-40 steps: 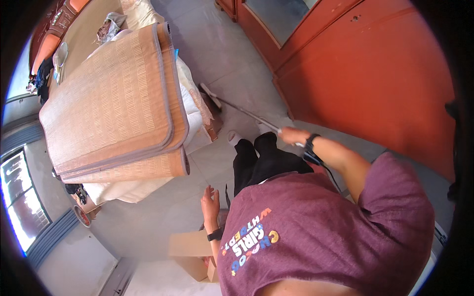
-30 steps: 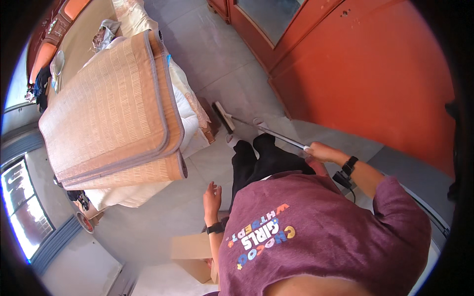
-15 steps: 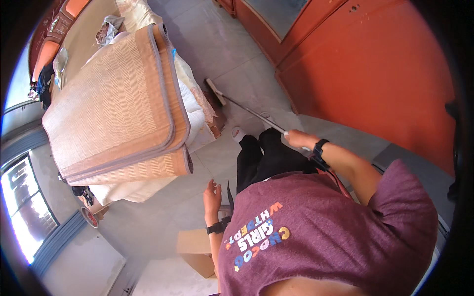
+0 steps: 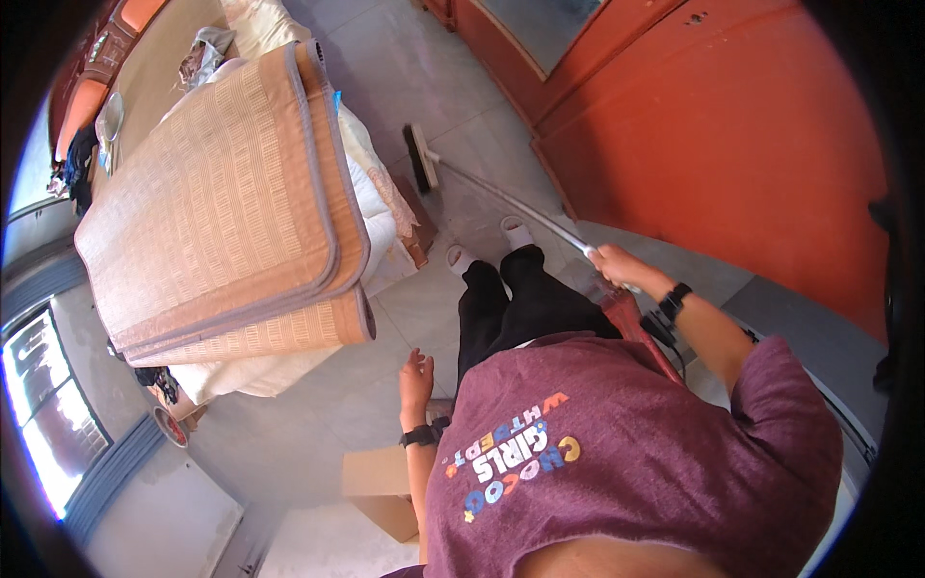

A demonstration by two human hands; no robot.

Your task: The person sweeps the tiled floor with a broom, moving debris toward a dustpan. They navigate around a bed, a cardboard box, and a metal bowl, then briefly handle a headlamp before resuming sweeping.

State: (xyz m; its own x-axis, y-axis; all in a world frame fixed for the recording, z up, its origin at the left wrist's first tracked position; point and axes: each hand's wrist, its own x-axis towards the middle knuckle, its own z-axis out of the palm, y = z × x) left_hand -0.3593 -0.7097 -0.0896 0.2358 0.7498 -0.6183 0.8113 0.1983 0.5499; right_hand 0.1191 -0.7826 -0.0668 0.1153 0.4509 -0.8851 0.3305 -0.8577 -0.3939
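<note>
My right hand [image 4: 612, 262], with a black watch on the wrist, is closed around a long metal pole [image 4: 511, 204]. The pole ends in a flat dark floor head [image 4: 421, 159] resting on the grey tiled floor ahead of my feet in white slippers [image 4: 517, 231]. A red section of the tool [image 4: 631, 323] runs back beside my hip. My left hand [image 4: 416, 376] hangs at my side with fingers loosely apart, holding nothing, a black band on its wrist.
A bed [image 4: 289, 371] with a stack of folded woven mats [image 4: 222, 202] stands to the left, close to the floor head. Orange cabinet doors [image 4: 732, 144] line the right. A cardboard box [image 4: 381, 491] sits on the floor behind my left hand. A window [image 4: 39, 414] is at lower left.
The pole was drawn back toward my feet, then pushed out again; the floor head now lies farther ahead near the bed. My left hand stayed hanging at my side.
</note>
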